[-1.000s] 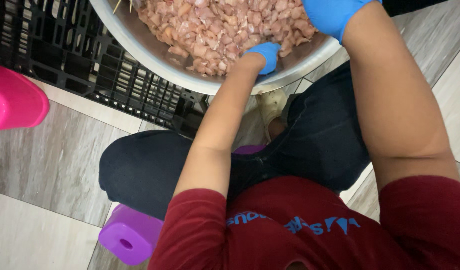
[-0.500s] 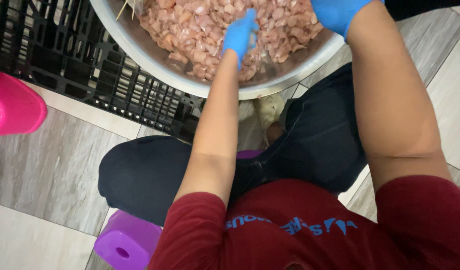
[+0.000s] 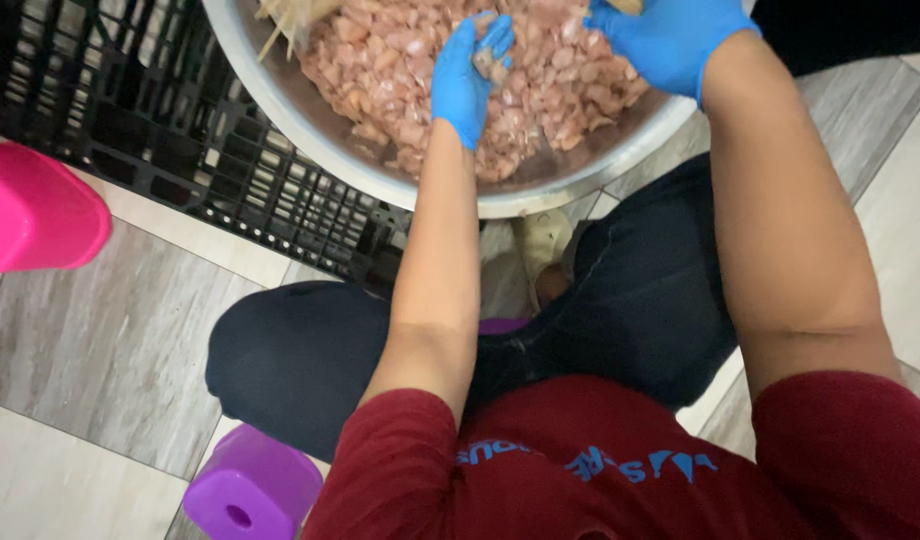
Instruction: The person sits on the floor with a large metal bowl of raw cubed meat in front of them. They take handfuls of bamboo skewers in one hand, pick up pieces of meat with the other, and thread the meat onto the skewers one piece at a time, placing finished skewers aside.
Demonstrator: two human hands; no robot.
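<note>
A large metal bowl (image 3: 310, 130) full of pink raw meat pieces (image 3: 400, 70) rests on a black plastic crate (image 3: 130, 110). My left hand (image 3: 468, 75), in a blue glove, reaches over the meat and pinches a small piece between its fingers. My right hand (image 3: 670, 35), also in a blue glove, is at the bowl's far right, closed around something pale whose top is cut off by the frame edge. Thin wooden skewers (image 3: 285, 20) lie in the bowl at the upper left.
I sit low on a purple stool (image 3: 250, 495), knees in dark trousers. A pink plastic stool (image 3: 30, 205) stands at the left on the grey tiled floor (image 3: 110, 350). A beige shoe (image 3: 545, 245) shows under the bowl.
My left hand has moved from the bowl's near rim up into the meat and taken a piece. The view has shifted slightly.
</note>
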